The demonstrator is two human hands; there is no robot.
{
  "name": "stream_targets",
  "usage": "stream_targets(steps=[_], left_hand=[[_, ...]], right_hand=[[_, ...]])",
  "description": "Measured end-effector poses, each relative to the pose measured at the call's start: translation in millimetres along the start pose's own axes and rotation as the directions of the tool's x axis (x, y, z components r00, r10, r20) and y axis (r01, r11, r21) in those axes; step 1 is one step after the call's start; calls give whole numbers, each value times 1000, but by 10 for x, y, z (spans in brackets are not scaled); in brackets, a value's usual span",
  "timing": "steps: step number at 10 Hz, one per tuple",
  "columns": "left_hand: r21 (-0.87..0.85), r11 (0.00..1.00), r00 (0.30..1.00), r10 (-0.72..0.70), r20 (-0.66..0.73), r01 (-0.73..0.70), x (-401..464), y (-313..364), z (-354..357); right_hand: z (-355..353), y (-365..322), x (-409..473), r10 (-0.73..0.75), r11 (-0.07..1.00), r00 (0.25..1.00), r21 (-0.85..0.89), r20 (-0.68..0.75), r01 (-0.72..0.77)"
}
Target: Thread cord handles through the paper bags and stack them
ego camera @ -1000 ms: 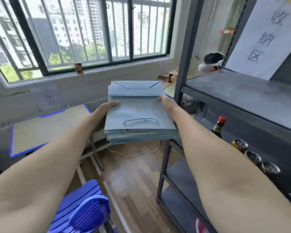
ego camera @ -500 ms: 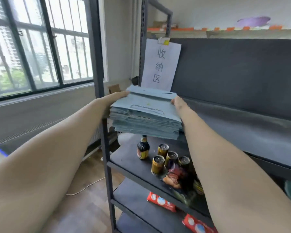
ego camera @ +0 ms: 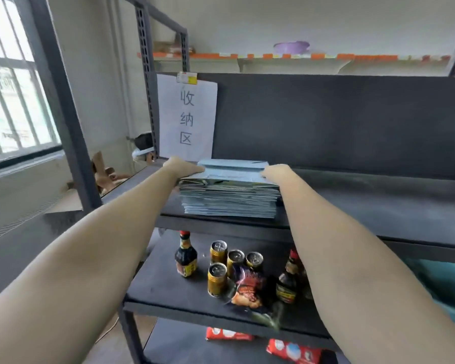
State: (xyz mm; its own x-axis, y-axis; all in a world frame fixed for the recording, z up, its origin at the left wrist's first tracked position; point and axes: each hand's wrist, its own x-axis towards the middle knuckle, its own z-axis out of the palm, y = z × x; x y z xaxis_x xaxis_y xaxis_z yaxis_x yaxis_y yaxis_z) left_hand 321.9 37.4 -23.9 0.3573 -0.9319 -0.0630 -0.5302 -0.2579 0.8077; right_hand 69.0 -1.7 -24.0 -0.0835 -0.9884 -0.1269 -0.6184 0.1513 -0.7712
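My left hand [ego camera: 183, 166] and right hand [ego camera: 275, 171] grip the flat bag stack [ego camera: 230, 195] on the shelf [ego camera: 378, 206] — long axis left-right.

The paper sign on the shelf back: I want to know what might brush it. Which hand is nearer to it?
Left. The left hand is just below the sign; the right hand is off to its right.

arms: two, bare to the frame edge | left hand [ego camera: 182, 166]: bare | right hand [ego camera: 277, 171]: bare
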Motion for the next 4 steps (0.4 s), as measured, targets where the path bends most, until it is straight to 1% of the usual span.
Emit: stream_targets(steps=[1,2,3,4], left_hand=[[99,980,980,183,-83,-175,-166,143,-133],[44,949,948,315,-48,-313,-298,226,-286],[57,885,887,463,6,-462,-527,287,-352],[87,832,836,549,1,-547,-748,214,-391]], right_hand=[[-114,-3,-133,-3,994,999,105,42,-2],[-231,-51,-254,-70,955,997,287,-22,73],[-298,-121,-671,-295,950,940,49,-170,307],[-292,16,-1005,-460,887,847,-92,-268,453]])
